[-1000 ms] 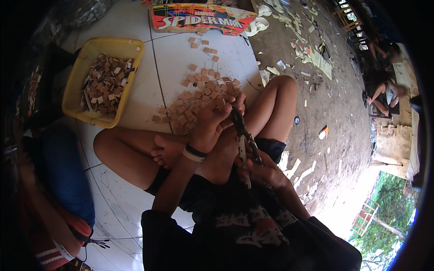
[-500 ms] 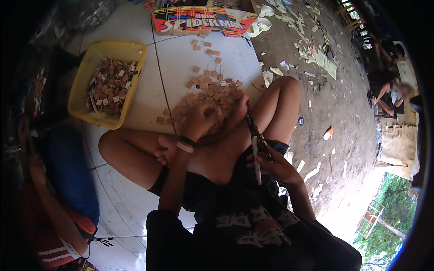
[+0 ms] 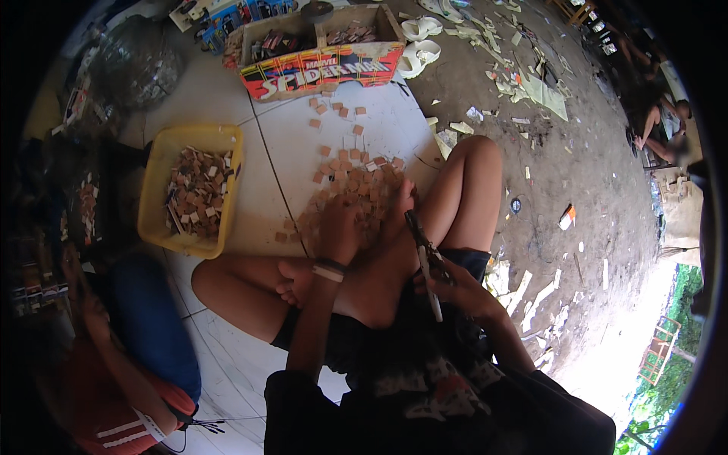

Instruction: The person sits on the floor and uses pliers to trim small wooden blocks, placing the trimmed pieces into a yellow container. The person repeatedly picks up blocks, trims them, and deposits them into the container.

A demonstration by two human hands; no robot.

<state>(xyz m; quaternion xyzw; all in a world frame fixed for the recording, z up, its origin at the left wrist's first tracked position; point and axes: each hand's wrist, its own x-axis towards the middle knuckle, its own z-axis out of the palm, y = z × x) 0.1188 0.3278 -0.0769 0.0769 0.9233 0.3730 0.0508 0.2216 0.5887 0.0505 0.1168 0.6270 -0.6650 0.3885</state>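
My left hand, a dark band and a pale band on its wrist, reaches down to a loose pile of small brown square pieces on the tiles. Its fingers point away from me and are mostly hidden behind the back of the hand, so whether they pinch a piece does not show. Over my lap at the right, my right hand is wrapped round pliers with dark jaws and a pale handle. The jaws point away, near my bare foot; I cannot tell whether anything is between them.
A yellow plastic basin full of similar pieces stands at the left. Beyond the pile is a divided wooden box with a bright printed front. Another person's arm and blue-clad leg are at lower left. Scraps litter the bare ground at right.
The view has shifted, showing more of the wooden box. My left hand, earlier curled above the pile's near edge, now reaches down into it. The right hand keeps hold of the pliers.
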